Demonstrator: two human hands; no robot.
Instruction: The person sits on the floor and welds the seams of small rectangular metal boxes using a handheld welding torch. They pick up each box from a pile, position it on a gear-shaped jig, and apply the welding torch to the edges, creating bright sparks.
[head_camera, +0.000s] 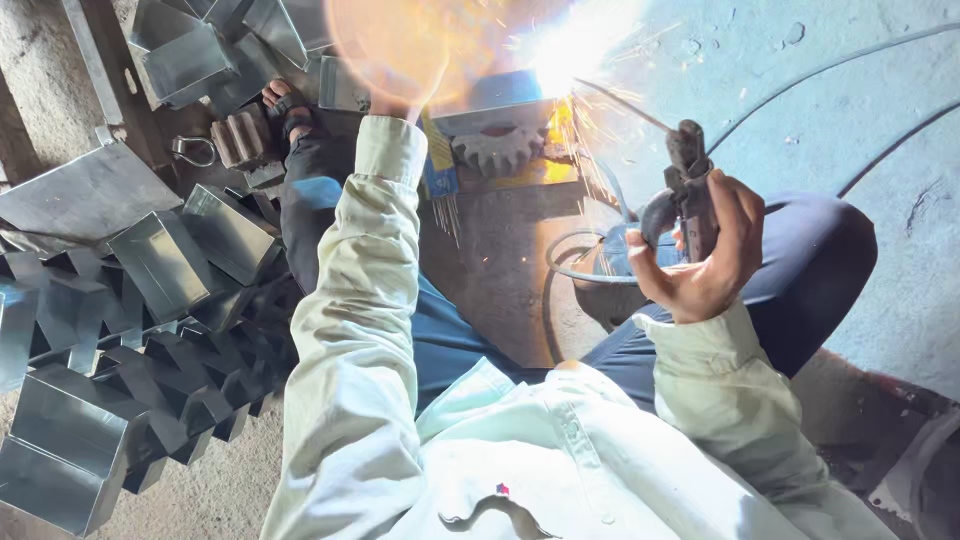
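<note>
right hand (705, 255) fingers clenched on electrode holder (688, 185) | left hand fingers lost in glare | blue-yellow packet (438, 160) beside gear (497, 148)

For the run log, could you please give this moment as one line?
right hand: grips electrode holder | arc: sparking at gear | left hand: hidden by glare

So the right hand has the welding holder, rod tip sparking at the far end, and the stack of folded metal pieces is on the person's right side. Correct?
Not quite. The head view shows the folded metal pieces stacked on the person's left side, not the right. The rest stands: the right hand grips the welding holder, and the rod sparks at its far tip.
</note>
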